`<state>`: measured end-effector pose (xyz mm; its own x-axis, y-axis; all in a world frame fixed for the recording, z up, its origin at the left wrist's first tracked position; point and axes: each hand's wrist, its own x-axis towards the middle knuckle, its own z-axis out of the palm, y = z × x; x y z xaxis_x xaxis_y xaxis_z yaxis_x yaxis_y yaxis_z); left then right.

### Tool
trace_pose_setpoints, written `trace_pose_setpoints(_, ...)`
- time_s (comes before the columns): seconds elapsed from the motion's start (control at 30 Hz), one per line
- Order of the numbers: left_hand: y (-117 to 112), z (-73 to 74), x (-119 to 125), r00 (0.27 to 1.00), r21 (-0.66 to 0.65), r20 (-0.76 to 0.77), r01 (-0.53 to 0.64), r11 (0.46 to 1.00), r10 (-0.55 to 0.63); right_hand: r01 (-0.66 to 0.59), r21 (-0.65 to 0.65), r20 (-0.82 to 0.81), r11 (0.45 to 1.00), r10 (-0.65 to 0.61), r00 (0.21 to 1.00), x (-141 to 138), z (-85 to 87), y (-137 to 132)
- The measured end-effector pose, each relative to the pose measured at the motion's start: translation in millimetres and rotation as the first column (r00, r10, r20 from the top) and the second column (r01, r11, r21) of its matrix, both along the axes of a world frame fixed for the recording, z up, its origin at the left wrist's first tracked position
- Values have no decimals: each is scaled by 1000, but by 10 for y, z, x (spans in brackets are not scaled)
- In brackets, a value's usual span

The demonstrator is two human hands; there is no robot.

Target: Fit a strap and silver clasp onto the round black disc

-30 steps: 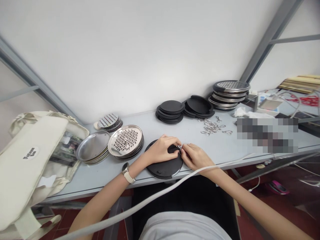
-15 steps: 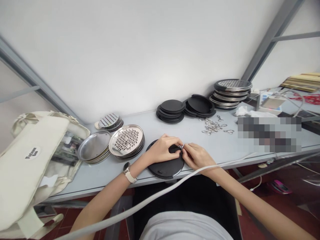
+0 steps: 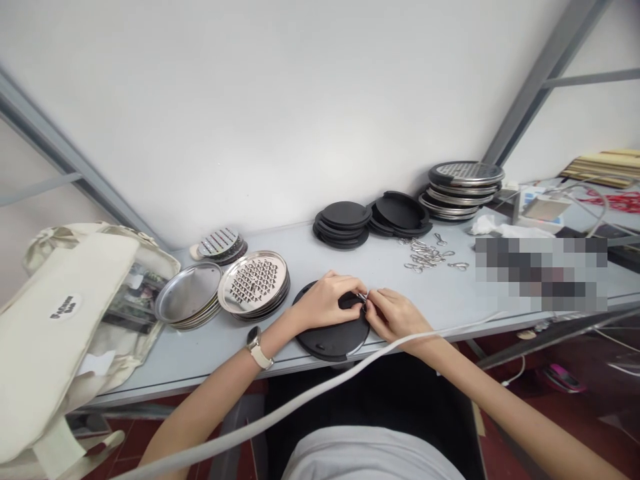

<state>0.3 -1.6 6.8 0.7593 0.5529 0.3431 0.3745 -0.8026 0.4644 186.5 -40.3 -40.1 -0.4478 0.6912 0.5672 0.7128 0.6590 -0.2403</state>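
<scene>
Had my left hand (image 3: 327,301) and right hand (image 3: 396,317) pinching a silvery metal piece (image 3: 362,296) over a round black disc (image 3: 336,340) near the grey surface's (image 3: 215,343) front edge, probably for control.

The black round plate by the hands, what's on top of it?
The left hand is over the black round plate, and shiny metal shows between it and the right hand. Whatever the left hand covers can't be seen.
</scene>
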Motion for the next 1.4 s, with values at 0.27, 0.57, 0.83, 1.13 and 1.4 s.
trace_pose_setpoints(0.27,4,-12,-6,997,-38,65,46,998,-44,-1,14,13,1000,1,1000,2,11,-6)
trace_pose_setpoints(0.57,-2,-9,-9,993,-53,105,53,997,-47,15,26,23,1000,-16,1000,-1,2,-11)
trace_pose_setpoints(0.83,-15,13,-6,997,-33,66,45,998,-43,7,-14,-1,1000,-7,1000,3,12,-11)
trace_pose_setpoints(1.13,-26,10,8,999,77,-25,-25,997,27,17,-185,-8,983,-18,1000,2,37,18)
trace_pose_setpoints(1.4,-17,-15,3,999,48,-3,-32,998,32,51,-185,18,982,-48,999,8,32,39)
